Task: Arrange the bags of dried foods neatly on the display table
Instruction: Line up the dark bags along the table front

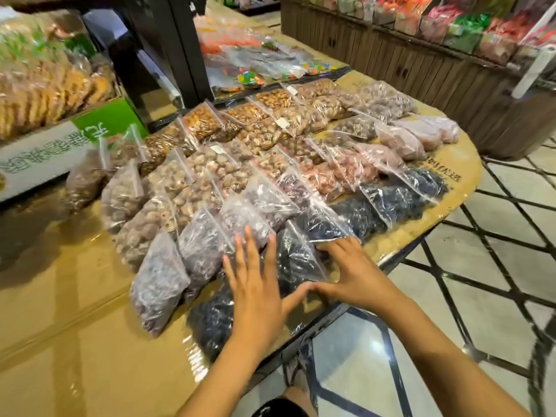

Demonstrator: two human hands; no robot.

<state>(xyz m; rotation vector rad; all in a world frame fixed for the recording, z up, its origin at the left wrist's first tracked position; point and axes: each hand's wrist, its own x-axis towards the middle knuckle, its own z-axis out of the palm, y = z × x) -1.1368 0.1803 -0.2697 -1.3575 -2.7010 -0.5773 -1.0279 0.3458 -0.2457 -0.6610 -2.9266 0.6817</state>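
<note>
Several clear zip bags of dried foods lie in slanted rows on the cardboard-covered display table. Brown and tan bags fill the far rows, purple-grey bags the near left, and dark, almost black bags the right front. My left hand lies flat with fingers spread on a dark bag at the table's front edge. My right hand rests on the same bag's right side, fingers curled over its top corner, thumb against my left thumb. Another dark bag lies partly under my left wrist.
A green and white box with packed biscuits stands at the back left. Bags of coloured sweets lie behind the rows. A wooden display stand rises at the right. The table's front edge borders a tiled floor.
</note>
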